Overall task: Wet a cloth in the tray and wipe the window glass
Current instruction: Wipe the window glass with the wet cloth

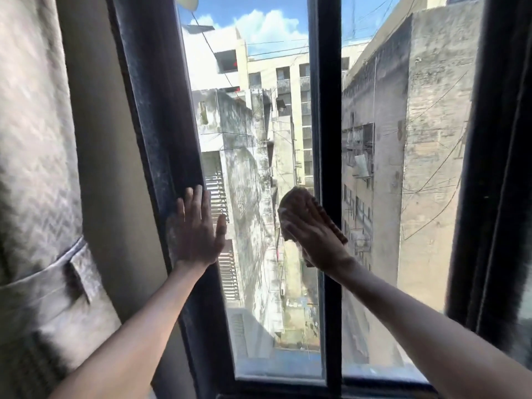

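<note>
From the head camera, the right hand (316,240) presses a brownish cloth (302,203) flat against the window glass (259,197), right beside the dark middle bar (329,139); its grip is loose, palm and fingers spread over the cloth rather than closed round it. The left hand (198,228) is open and holds nothing, braced on the left frame (161,125) with the thumb on the glass. No tray is in view. With so light a hold, the cloth could slip from under the palm and drop, and the bracing thumb may leave smears on the pane
</note>
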{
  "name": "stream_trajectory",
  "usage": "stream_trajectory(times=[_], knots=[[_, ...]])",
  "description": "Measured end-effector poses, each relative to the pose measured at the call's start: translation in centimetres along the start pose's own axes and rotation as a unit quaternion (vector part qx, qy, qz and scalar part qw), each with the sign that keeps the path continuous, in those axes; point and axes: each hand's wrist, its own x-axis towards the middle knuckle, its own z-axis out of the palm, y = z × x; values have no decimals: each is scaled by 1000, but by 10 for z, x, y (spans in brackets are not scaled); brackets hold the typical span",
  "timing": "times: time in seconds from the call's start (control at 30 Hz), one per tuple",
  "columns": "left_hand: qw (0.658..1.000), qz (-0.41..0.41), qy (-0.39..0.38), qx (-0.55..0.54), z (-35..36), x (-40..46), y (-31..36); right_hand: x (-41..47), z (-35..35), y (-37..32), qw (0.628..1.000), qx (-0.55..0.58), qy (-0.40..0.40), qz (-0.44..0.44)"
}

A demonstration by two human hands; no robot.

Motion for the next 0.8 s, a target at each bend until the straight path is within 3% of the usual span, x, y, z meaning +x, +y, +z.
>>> stream_trajectory(times=[0.13, 0.23, 0.33, 0.43, 0.53, 0.63, 0.7, 0.73, 0.8], knots=[[989, 146, -1, -18, -13, -2, 37, -63, -28, 7, 992, -4, -67, -109], [976, 211, 12, -45, -15, 14, 84, -101, -43, 22, 1000, 10, -1, -24], [974, 210, 44, -75, -11, 39, 139, -110, -51, 41, 988, 40, 77, 131], [974, 191, 59, -109, -2, 61, 200, -94, -42, 72, 972, 53, 107, 201], [978, 157, 76, -118, 13, 77, 238, -68, -24, 99, 982, 24, 72, 174], [977, 157, 124, -75, 32, 81, 245, -57, -11, 138, 996, -76, 38, -3], [975, 166, 140, -54, 41, 85, 247, -47, -16, 180, 991, -111, 38, -63], [975, 163, 141, -53, 42, 88, 248, -40, -21, 198, 992, -109, 57, -41], [975, 158, 142, -67, 40, 91, 250, -27, -34, 216, 983, -100, 127, 85]])
